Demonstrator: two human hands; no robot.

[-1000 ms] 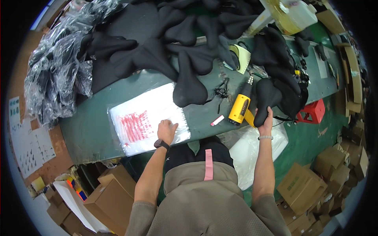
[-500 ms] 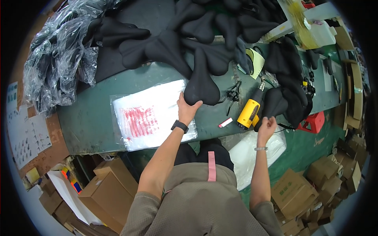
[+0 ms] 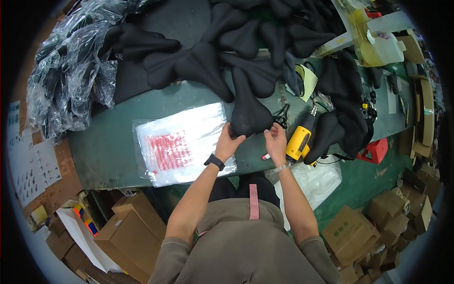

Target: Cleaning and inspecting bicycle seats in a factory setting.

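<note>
Both hands grip the wide rear end of a black bicycle saddle [image 3: 247, 111] on the green tabletop [image 3: 109, 142], left hand [image 3: 228, 140] and right hand [image 3: 276, 138] at its corners, beside a clear plastic bag [image 3: 182, 142] and yellow drill [image 3: 301, 137].

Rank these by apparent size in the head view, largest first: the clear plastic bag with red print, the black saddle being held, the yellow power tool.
1. Clear plastic bag
2. Black saddle
3. Yellow power tool
</note>
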